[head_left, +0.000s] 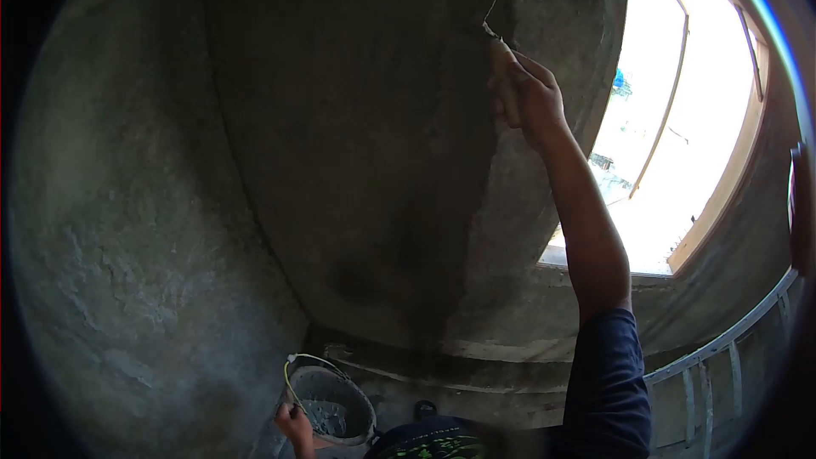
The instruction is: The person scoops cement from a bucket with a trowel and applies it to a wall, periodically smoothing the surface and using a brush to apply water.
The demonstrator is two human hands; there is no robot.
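At the upper middle, my right hand (537,98) reaches up to the grey plastered wall (365,161). Its fingers are wrapped round a pale, long-shaped tool (505,89); the exact kind is not clear. A thin, light, curved line runs up the wall from the tool's top end; whether it belongs to the tool cannot be told. Low down, my left hand (294,427) is closed on the yellowish wire handle of a bucket (363,412). Grey, wet-looking material lies inside the bucket. A darker, damp-looking patch covers the wall left of my right hand.
A bright window opening with a wooden frame (721,212) is at the right, beside my raised arm. A metal ladder (736,374) stands at the lower right. Another rough wall (144,229) meets this one in a corner at the left. A ledge (510,378) runs along the wall's foot.
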